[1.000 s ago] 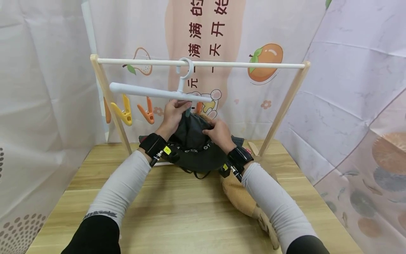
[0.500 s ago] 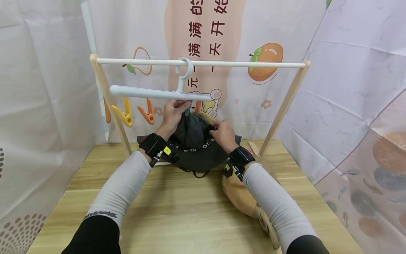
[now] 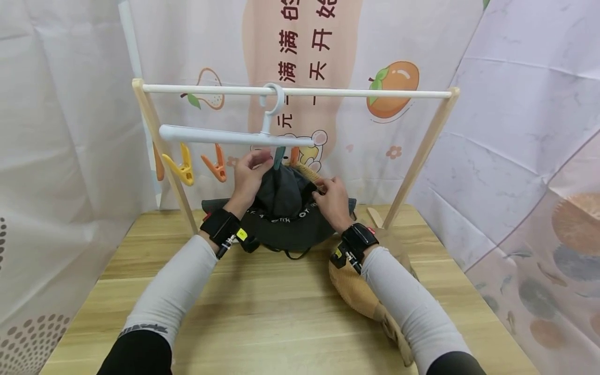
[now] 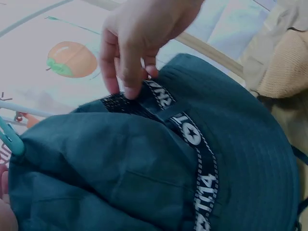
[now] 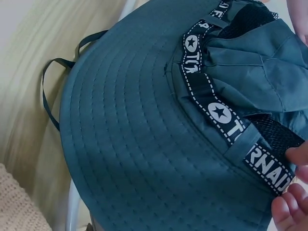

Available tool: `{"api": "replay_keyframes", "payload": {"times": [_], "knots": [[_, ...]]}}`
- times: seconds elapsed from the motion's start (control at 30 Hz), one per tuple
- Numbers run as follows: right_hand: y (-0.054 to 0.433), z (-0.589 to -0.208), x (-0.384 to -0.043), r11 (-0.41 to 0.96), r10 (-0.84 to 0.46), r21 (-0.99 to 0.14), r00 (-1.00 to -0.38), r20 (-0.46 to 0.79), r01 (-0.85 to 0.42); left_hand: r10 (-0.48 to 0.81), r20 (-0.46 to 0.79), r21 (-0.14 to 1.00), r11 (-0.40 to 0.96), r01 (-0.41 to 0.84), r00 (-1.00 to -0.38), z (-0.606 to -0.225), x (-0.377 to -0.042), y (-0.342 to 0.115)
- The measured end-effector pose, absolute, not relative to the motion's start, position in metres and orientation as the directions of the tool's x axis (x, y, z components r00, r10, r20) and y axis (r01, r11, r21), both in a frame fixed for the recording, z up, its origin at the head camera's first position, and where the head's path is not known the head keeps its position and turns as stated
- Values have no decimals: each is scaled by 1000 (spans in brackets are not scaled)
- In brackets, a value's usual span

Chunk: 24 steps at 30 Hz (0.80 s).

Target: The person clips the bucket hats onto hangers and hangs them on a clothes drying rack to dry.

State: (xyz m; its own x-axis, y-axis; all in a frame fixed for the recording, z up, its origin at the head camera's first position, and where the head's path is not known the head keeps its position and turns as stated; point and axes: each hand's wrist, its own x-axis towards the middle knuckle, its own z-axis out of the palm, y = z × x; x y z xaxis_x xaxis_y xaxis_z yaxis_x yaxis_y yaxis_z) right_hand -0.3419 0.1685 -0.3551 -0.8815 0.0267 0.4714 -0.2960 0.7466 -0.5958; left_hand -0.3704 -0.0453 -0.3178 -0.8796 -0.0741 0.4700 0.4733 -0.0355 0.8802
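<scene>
- Left hand [image 3: 247,181]: thumb and fingers apart, under the hanger [image 3: 220,137], just beside the teal clip [image 3: 279,157].
- Right hand [image 3: 335,204]: pinching the edge of the dark hat [image 3: 286,234], lower right of the hanger.
- The dark hat: below the hanger, teal clip on its crown.
- White rail [image 3: 361,93]: above the hanger, bearing its hook.

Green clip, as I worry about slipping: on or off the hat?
On: the left wrist view shows the clip pinching the hat.
</scene>
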Motion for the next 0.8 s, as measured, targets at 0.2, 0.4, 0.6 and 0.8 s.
{"api": "replay_keyframes", "payload": {"times": [0.2,0.4,0.6,0.8], "knots": [[171,-357,-335,711,-1,-603,-858,513,-361,-64,574,815,134,563,-816,-324,-347,-50],[173,-361,-335,697,13,-615,-851,525,-369,3,552,814,218,539,-834,-333,-332,-53],[173,-368,-329,684,-19,-597,-828,561,-419,36,587,770,284,571,-809,-364,-345,-61],[176,-376,-322,683,-62,-566,-809,585,-462,50,646,700,360,617,-762,-377,-339,-65]]}}
